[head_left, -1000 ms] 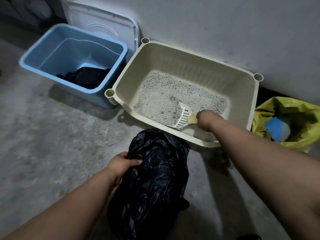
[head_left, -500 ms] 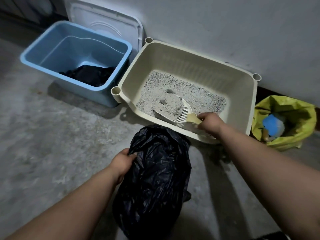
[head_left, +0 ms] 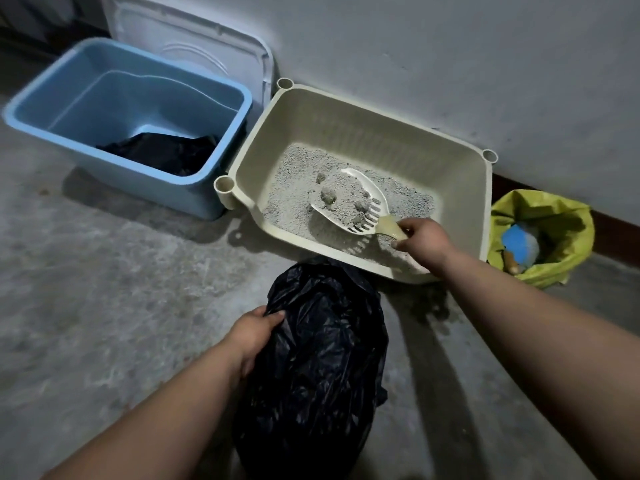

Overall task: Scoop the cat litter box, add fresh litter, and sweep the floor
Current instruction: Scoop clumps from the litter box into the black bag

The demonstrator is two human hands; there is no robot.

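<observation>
Scoop [head_left: 363, 183] is in your right hand [head_left: 424, 242], fingers curled round its yellowish handle. The slotted white bowl sits low over the grey litter [head_left: 294, 188] inside the beige litter box [head_left: 363, 133]. It carries several grey clumps [head_left: 328, 195] and loose grains.

Your left hand [head_left: 254, 329] grips the edge of the black trash bag [head_left: 325, 358], fingers closed on the plastic. The bag stands on the concrete floor [head_left: 104, 306] just in front of the box.

Blue tub [head_left: 138, 98] is left of the box, with dark plastic at its bottom. A white lid [head_left: 194, 39] leans behind it. Yellow bag [head_left: 568, 216] is right of the box.
</observation>
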